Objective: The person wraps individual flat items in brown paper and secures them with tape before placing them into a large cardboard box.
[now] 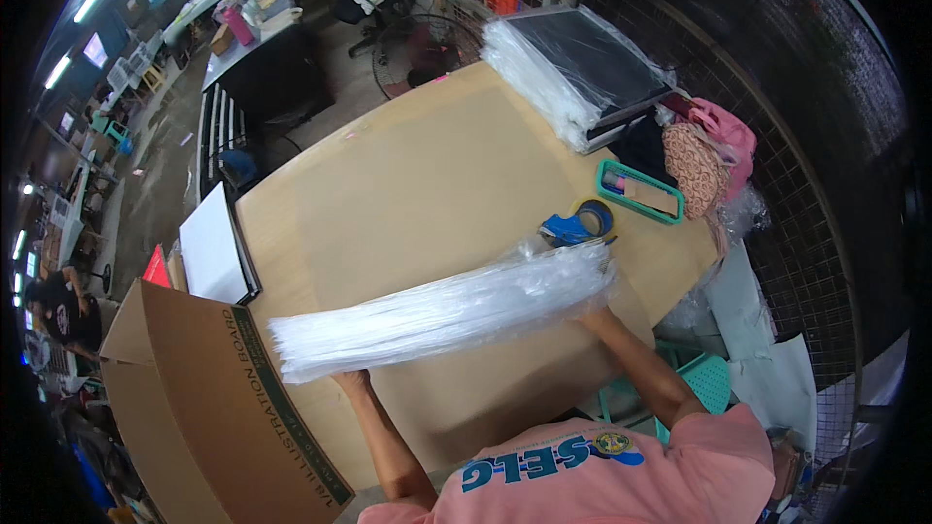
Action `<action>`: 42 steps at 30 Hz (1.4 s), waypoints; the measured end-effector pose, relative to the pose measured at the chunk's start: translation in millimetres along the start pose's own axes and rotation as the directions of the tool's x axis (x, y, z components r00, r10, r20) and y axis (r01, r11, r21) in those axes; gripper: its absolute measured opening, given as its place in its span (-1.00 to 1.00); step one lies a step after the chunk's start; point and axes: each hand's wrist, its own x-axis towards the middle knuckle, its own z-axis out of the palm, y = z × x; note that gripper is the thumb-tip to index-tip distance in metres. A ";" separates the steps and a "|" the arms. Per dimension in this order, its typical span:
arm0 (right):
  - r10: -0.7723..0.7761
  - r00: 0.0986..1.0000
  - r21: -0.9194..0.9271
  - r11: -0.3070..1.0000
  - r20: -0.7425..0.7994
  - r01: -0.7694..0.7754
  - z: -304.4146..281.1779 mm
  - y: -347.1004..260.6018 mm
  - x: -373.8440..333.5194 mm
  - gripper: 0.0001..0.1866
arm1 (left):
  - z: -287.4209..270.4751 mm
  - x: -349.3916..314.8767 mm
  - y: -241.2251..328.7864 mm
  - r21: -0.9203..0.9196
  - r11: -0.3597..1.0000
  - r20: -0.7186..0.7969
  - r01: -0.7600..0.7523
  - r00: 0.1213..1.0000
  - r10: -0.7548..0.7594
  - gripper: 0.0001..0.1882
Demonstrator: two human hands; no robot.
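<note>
A thick stack of plastic-wrapped sheets [447, 315] stretches across the near part of the table, its many white, glossy edges facing up. My left hand [352, 381] grips its lower side near the left end, with the fingers hidden beneath. At the right end my right hand [590, 316] holds the same stack, mostly covered by the plastic. Just beyond that end lies a tape dispenser [563, 229] in blue with a roll of tape [593, 219].
A large open cardboard box [223, 408] stands at the left, beside a white board [216, 250]. On the table's far right are a pile of dark plastic-wrapped boards [582, 58], a green basket [639, 204] and a pink bag [728, 136]. Wire mesh [777, 175] runs along the right.
</note>
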 end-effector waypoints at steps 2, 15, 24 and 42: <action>0.003 0.990 -0.148 0.989 0.138 0.018 -8.7 15.3 2.7 -0.10 | -25.2 -4.5 -32.0 0.124 0.991 0.061 0.057 0.996 -0.065 -0.07; 0.295 0.859 -0.515 0.702 -0.419 -0.493 -93.4 86.6 -60.1 -0.45 | -21.7 -8.6 -68.5 0.037 0.998 -0.202 -0.053 0.978 0.059 0.09; 0.463 0.881 0.504 0.739 0.102 -0.447 -12.2 34.2 -3.0 -0.22 | -18.0 8.8 -84.8 0.202 0.979 -0.111 -0.015 0.993 0.038 -0.02; 0.700 0.698 0.483 0.563 0.152 -0.670 73.7 30.1 156.0 -0.15 | 26.2 112.6 -86.1 0.876 0.431 -0.041 0.217 0.923 -0.382 -0.08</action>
